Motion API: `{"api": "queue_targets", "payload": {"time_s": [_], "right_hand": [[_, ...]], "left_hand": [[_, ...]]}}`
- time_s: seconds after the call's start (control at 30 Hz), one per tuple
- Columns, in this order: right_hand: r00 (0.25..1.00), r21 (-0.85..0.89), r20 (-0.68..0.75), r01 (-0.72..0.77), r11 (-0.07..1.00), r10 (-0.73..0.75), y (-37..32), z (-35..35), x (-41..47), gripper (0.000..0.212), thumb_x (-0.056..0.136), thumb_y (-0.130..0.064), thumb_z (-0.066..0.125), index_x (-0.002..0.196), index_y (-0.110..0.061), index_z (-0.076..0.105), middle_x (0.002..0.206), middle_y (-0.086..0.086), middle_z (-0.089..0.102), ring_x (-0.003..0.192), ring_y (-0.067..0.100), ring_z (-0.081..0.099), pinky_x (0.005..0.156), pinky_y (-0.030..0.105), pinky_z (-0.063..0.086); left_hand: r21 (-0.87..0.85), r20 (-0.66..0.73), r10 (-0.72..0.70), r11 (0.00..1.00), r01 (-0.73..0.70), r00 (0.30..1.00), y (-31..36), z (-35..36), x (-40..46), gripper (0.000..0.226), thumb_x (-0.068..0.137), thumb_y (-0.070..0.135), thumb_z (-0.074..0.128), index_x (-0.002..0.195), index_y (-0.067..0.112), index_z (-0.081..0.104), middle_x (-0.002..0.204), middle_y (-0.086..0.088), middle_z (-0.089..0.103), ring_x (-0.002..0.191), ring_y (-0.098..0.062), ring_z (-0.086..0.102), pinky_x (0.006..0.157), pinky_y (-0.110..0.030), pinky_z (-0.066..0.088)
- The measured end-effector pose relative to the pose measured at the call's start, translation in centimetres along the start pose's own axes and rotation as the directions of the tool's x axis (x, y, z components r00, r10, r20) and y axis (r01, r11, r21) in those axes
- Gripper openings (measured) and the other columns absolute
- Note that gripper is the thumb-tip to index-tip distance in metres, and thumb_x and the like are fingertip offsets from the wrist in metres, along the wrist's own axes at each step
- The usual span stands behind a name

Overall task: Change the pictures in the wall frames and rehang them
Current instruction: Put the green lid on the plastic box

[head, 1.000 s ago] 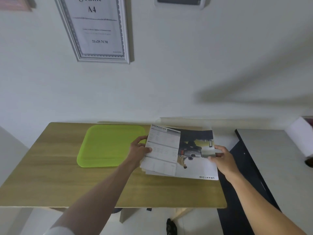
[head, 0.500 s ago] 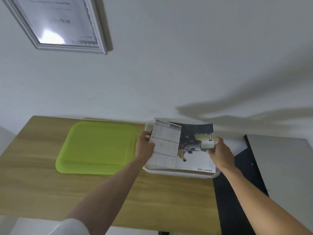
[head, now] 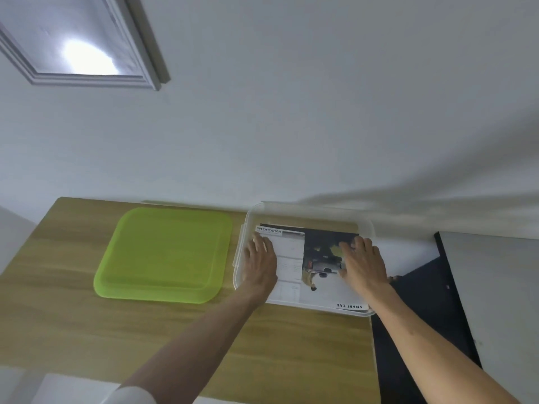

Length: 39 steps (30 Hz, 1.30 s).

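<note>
White wall fills the upper view above a wooden table (head: 73,316) that runs across the lower part. Nearest, two bare forearms reach forward over the table, the left one coming out of a white sleeve (head: 128,396) at the bottom edge. To the right of the table sits a dark surface (head: 423,310) with a grey top (head: 501,287) beyond it. Further in, a clear plastic box (head: 368,225) stands on the table's right end, close to the wall. Inside it lies a stack of printed sheets (head: 291,258), the top one showing a "SPECIFICATION" heading on its pale left half and a dark photo on its right half, with "SMART CAR" printed at the near corner. Left hand (head: 260,259) lies flat on the pale half, fingers straight and spread, grasping nothing. Right hand (head: 363,262) lies flat on the photo half, fingers likewise extended and pressing on the paper. Just left of the box, a lime-green lid (head: 163,255) rests flat on the table, apart from both hands. Farthest, high on the wall at upper left, a silver frame (head: 87,81) hangs, only its lower corner in view, its glazing showing a bright glare spot.
</note>
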State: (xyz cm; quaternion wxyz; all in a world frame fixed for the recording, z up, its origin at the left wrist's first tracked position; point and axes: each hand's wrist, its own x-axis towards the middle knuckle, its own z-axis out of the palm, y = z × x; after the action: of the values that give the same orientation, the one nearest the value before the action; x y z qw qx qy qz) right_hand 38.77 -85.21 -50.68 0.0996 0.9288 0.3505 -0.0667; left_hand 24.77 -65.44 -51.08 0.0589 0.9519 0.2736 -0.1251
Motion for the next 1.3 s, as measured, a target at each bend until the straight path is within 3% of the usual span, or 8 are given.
{"api": "queue_targets", "payload": {"time_s": [0.07,0.13,0.3,0.57,0.73,0.9,1.1,1.3], "right_hand": [[0.997,0.161,0.046,0.054,0.985,-0.063,-0.6,0.3,0.5,0.064,0.087,-0.043,0.068,0.143,-0.024,0.043,0.145,0.011,0.039,0.133,0.029,0.040,0.103,0.039,0.043],[0.984,0.244,0.136,0.081,0.966,-0.117,-1.3,0.9,0.5,0.071,0.087,-0.048,0.067,0.148,-0.028,0.036,0.155,0.011,0.027,0.143,0.032,0.028,0.107,0.044,0.043],[0.949,0.302,0.280,0.052,0.952,-0.141,-1.8,2.6,0.2,0.078,0.090,-0.054,0.061,0.155,-0.035,0.022,0.164,0.005,0.003,0.151,0.031,0.007,0.113,0.049,0.037],[0.957,0.270,0.253,0.073,0.960,-0.144,-2.3,1.9,0.0,0.082,0.089,-0.057,0.061,0.155,-0.033,0.019,0.163,0.008,0.008,0.151,0.033,0.010,0.115,0.050,0.033],[0.977,0.312,0.147,0.100,0.945,-0.152,-3.8,-1.0,1.0,0.076,0.092,-0.055,0.057,0.154,-0.026,0.026,0.161,0.011,0.021,0.147,0.032,0.024,0.116,0.045,0.031],[0.984,0.363,-0.001,0.164,0.917,-0.176,-7.9,-4.5,2.6,0.070,0.095,-0.054,0.052,0.153,-0.022,0.030,0.156,0.008,0.031,0.144,0.025,0.031,0.115,0.041,0.035],[0.970,0.463,-0.136,0.243,0.852,-0.203,-16.4,-7.8,3.6,0.063,0.095,-0.050,0.055,0.146,-0.018,0.039,0.149,0.007,0.038,0.139,0.025,0.035,0.109,0.037,0.037],[0.968,0.497,-0.098,0.248,0.831,-0.229,-25.2,-9.0,4.6,0.069,0.094,-0.053,0.055,0.149,-0.017,0.033,0.148,0.009,0.035,0.138,0.028,0.036,0.103,0.040,0.043]], "left_hand": [[0.061,0.046,0.072,0.995,-0.075,0.996,0.6,0.4,0.1,0.079,0.086,0.008,0.057,0.151,0.000,0.013,0.157,-0.032,0.000,0.143,-0.049,0.012,0.117,-0.054,0.020],[0.036,0.152,0.110,0.993,-0.117,0.982,0.8,1.0,0.3,0.075,0.091,0.020,0.055,0.153,0.009,0.013,0.158,-0.027,-0.003,0.145,-0.048,0.005,0.115,-0.057,0.021],[-0.114,0.312,0.016,0.993,0.020,0.950,-0.2,2.2,0.3,0.075,0.092,0.035,0.061,0.151,0.017,0.018,0.157,-0.027,-0.002,0.144,-0.048,0.007,0.110,-0.051,0.032],[-0.148,0.211,0.045,0.989,-0.014,0.977,-0.7,2.2,-0.4,0.076,0.092,0.045,0.059,0.151,0.019,0.018,0.157,-0.023,0.003,0.143,-0.041,0.015,0.106,-0.049,0.037],[-0.231,-0.073,0.113,0.965,-0.127,0.991,-1.7,-0.2,-0.8,0.064,0.096,0.046,0.048,0.149,0.016,0.029,0.154,-0.014,0.025,0.138,-0.031,0.031,0.109,-0.039,0.033],[-0.356,-0.306,-0.017,0.929,-0.098,0.952,-6.4,-2.9,-0.7,0.054,0.091,0.041,0.057,0.136,0.013,0.049,0.139,-0.013,0.046,0.124,-0.032,0.048,0.104,-0.040,0.036],[-0.388,-0.209,-0.219,0.913,0.125,0.953,-17.2,-3.9,-0.6,0.064,0.091,0.047,0.055,0.144,0.014,0.040,0.146,-0.012,0.038,0.132,-0.030,0.039,0.108,-0.041,0.034],[-0.373,-0.089,-0.320,0.889,0.267,0.943,-27.4,-3.3,-1.5,0.072,0.090,0.052,0.056,0.147,0.013,0.033,0.149,-0.014,0.034,0.135,-0.031,0.036,0.107,-0.045,0.036]]}}
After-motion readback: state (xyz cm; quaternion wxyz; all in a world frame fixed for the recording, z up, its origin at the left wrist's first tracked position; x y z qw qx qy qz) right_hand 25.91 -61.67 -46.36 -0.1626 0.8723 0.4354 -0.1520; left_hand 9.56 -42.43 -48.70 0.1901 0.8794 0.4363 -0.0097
